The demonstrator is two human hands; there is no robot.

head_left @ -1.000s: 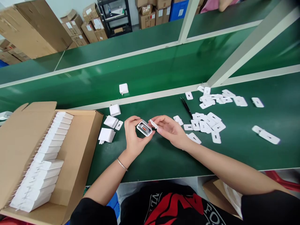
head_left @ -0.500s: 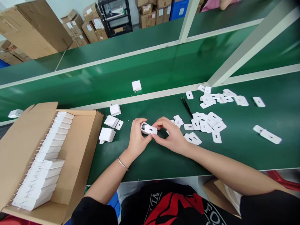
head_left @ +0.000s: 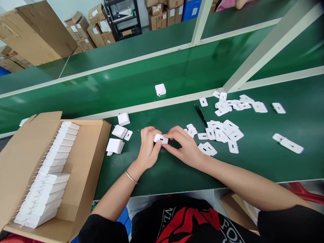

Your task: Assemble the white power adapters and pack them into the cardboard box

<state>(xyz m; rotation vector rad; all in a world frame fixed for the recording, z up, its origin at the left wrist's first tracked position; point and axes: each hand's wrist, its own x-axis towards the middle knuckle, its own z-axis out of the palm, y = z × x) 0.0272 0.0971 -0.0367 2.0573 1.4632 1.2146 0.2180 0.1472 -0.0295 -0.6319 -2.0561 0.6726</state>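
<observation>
My left hand (head_left: 149, 148) is closed round a white charger (head_left: 157, 136), its thumb pressing on the end face. My right hand (head_left: 184, 147) pinches the outer end of a small white slotted cover plate (head_left: 164, 140), which lies against that face. How far the plate is seated is hidden by my fingers. Left of my hands stand several white plug chargers (head_left: 115, 145), with one loose plate (head_left: 128, 135) beside them. Just right of my right hand lie scattered slotted plates (head_left: 221, 135) and black tweezers (head_left: 200, 114).
An open cardboard box (head_left: 83, 162) at left holds a row of white chargers (head_left: 57, 158). Behind the bench runs a green belt (head_left: 113, 87) carrying another charger (head_left: 160, 89). A pale metal post (head_left: 263, 47) slants at right. More plates (head_left: 291, 145) lie far right.
The plate has shifted left onto the charger's end, covering the dark opening seen before. My left thumb has moved onto the face. The chargers on the belt have travelled right.
</observation>
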